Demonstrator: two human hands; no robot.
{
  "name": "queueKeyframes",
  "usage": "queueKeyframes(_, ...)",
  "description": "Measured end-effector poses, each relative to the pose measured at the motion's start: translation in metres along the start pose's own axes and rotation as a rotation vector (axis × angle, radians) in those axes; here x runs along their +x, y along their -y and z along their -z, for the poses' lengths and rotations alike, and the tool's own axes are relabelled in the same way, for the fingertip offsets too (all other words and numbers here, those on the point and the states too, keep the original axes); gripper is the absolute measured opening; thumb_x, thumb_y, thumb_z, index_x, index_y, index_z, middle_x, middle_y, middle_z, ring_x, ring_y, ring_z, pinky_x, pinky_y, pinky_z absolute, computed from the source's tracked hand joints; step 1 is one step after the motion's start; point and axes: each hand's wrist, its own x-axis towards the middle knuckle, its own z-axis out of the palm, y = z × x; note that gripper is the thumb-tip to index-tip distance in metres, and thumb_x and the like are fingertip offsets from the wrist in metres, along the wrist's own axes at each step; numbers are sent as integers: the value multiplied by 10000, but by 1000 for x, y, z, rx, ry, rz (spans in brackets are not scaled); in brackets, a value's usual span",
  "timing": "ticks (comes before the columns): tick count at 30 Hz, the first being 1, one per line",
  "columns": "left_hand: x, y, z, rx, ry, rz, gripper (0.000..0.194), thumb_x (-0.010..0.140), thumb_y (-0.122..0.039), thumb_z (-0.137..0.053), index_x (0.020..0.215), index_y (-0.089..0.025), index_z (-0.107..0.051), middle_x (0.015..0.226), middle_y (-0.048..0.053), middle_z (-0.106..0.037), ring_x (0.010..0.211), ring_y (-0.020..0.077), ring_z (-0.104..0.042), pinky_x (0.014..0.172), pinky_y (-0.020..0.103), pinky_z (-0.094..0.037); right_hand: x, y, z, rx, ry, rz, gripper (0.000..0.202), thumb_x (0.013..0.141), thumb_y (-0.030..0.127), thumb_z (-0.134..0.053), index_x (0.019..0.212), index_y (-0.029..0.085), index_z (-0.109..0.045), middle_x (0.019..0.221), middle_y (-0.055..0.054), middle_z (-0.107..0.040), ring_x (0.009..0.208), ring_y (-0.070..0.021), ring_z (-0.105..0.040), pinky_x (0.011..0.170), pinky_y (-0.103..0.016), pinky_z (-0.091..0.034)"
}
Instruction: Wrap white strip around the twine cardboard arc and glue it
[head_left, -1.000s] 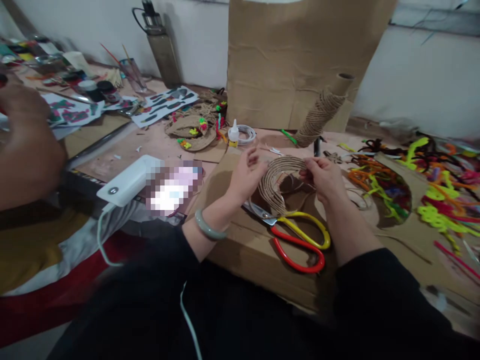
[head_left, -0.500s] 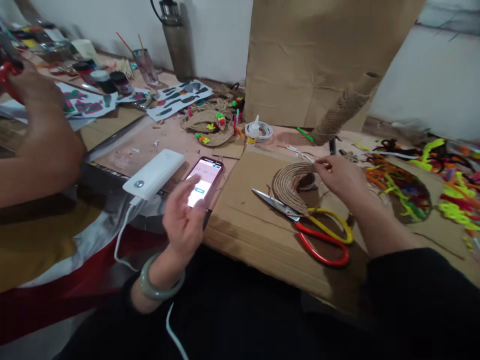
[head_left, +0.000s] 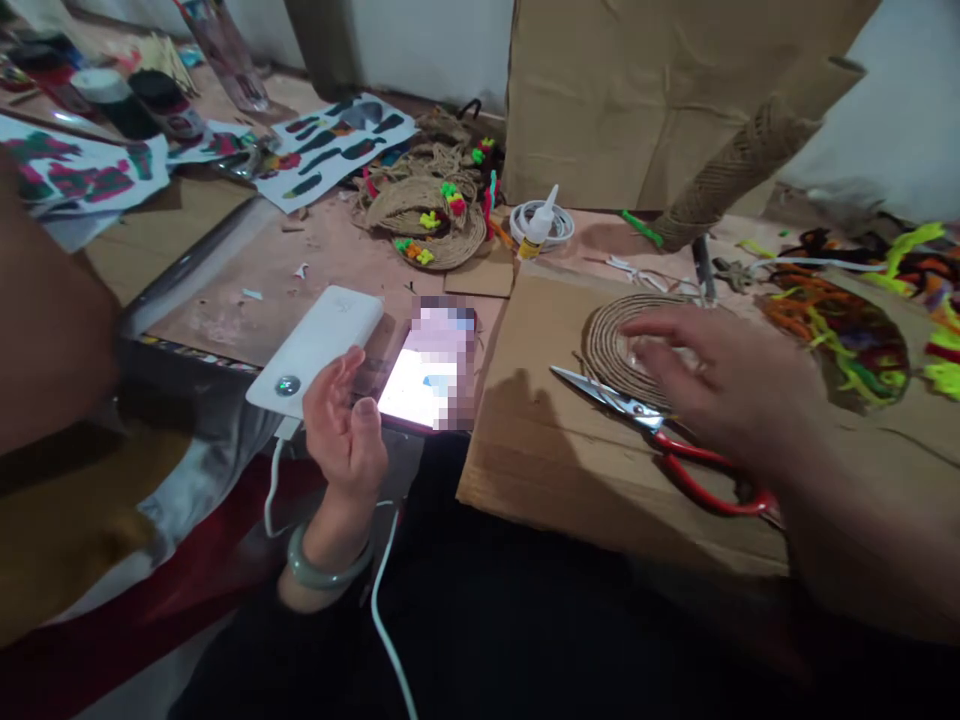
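Observation:
My left hand (head_left: 345, 425), a pale bangle (head_left: 330, 560) at its wrist, is held beside a lit phone (head_left: 427, 365) with its fingers apart and nothing in them. The phone lies next to a white power bank (head_left: 319, 345). Over a flat ring of coiled twine (head_left: 611, 345) hovers my right hand (head_left: 705, 370), slightly blurred, thumb and forefinger parted. It hides part of the ring and the handles of the scissors (head_left: 607, 400), which lie on the cardboard (head_left: 517, 440) with their blades to the left.
A glue bottle (head_left: 538, 225) stands in a white cable coil (head_left: 566, 222). Behind lie decorated twine pieces (head_left: 442, 225); at right, colourful pipe cleaners (head_left: 840, 330). A twine-wrapped tube (head_left: 727, 180) leans near a cardboard sheet (head_left: 652, 110). At far left is another person's arm (head_left: 52, 350).
My left hand has drawn back from the phone screen. My right hand has left the ring's far edge and moved nearer, above its middle and the scissors. The view has shifted.

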Motion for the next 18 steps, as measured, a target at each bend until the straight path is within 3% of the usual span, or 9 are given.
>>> queueKeyframes(3, 5, 3, 1, -24, 69, -43, 462, 899, -287, -533, 1355, -240, -479, 1274, 119, -601, 1194, 247, -584, 991, 464, -472, -7, 45, -32, 306, -66, 254, 255, 851, 161, -418, 989, 243, -616, 1068, -65, -719, 1158, -252, -614, 937, -469, -495)
queueKeyframes(5, 8, 3, 1, -31, 95, -34, 477, 899, -303, -533, 1368, -241, -470, 1285, 123, -595, 1214, 255, -569, 1009, 475, -455, -6, 71, -56, 411, 24, 345, 302, 819, 79, -394, 991, 236, -587, 1095, -55, -719, 1269, -242, -542, 982, -464, -484)
queueKeyframes(7, 10, 3, -1, -57, 100, -21, 478, 902, -336, -528, 1367, -242, -474, 1278, 120, -602, 1216, 258, -566, 1014, 476, -451, -3, 87, -77, 474, 103, 338, 323, 806, 52, -380, 982, 236, -579, 1121, -55, -712, 1327, -239, -485, 1016, -482, -466)
queueKeyframes(11, 13, 3, -7, -108, 39, -2, 469, 905, -416, -509, 1339, -239, -502, 1229, 101, -634, 1172, 257, -594, 980, 465, -473, 5, 95, -100, 509, 121, 313, 379, 780, 28, -363, 1030, 215, -579, 1239, -91, -653, 1377, -240, -419, 1074, -520, -408)
queueKeyframes(18, 11, -1, -8, -47, -46, 116, 470, 929, -507, -399, 1313, -249, -479, 1176, 84, -647, 1140, 254, -614, 980, 478, -475, 6, 93, -108, 509, 109, 365, 355, 772, 37, -374, 1002, 214, -578, 1163, -85, -690, 1362, -261, -436, 1083, -532, -396)
